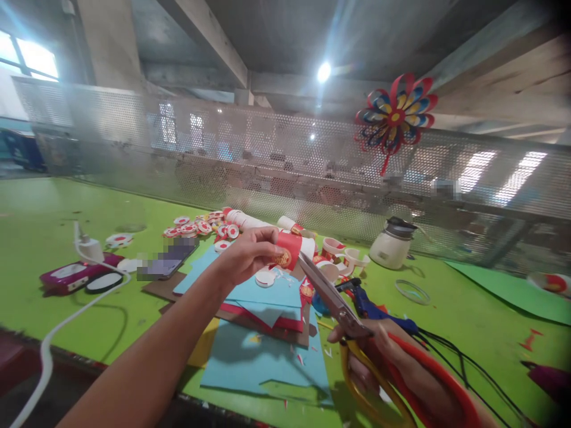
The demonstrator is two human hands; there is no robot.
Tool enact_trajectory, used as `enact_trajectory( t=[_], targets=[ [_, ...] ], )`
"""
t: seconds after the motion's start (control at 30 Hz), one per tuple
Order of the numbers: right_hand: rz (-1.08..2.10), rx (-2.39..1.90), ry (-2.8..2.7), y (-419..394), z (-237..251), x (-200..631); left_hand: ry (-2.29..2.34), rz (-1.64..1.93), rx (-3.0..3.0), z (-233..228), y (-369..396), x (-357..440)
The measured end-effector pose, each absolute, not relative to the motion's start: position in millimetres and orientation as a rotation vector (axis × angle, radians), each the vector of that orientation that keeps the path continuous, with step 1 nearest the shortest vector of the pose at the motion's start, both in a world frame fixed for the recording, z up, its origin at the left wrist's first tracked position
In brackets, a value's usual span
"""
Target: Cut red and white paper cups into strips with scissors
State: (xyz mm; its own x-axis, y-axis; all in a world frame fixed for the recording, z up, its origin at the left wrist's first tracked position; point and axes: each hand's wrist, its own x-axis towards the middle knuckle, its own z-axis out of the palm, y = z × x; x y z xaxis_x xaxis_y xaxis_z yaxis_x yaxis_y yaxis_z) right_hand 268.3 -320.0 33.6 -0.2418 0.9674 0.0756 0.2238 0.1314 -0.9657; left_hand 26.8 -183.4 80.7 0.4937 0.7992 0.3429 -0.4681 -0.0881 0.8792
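Between the thumb and fingers of my left hand (250, 252) is a red and white paper cup (288, 252) with a gold emblem, held on its side. My right hand (375, 356) grips a pair of scissors (332, 291) with red and yellow handles. The blade tips meet the cup's white end; whether they cut into it I cannot tell. Below the cup lie stacked light blue paper sheets (241, 300) with small scraps and a white disc (265, 278) on top. Cut cup pieces (352, 260) stand just behind the scissors.
A blue glue gun (370, 306) with black cables lies by my right hand. Further off stand a white jug (392, 244), a row of stacked cups (243, 220) and several round cut pieces (190, 227). A phone (173, 258) and a white-corded power strip (74, 274) are left.
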Motion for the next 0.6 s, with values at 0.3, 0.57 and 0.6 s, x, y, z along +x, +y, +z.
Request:
enact_trajectory(
  t=[0.3,0.57,0.6],
  targets=[
    [1.555,-1.220,-1.551,-330,50,274,0.263,0.819,1.520,81,-174,10],
    [1.592,-1.248,-1.638,-344,61,272,0.190,0.656,1.557,79,-175,12],
    [1.553,-1.240,-1.652,-346,63,270,0.188,0.659,1.546,78,-175,13]
  ],
)
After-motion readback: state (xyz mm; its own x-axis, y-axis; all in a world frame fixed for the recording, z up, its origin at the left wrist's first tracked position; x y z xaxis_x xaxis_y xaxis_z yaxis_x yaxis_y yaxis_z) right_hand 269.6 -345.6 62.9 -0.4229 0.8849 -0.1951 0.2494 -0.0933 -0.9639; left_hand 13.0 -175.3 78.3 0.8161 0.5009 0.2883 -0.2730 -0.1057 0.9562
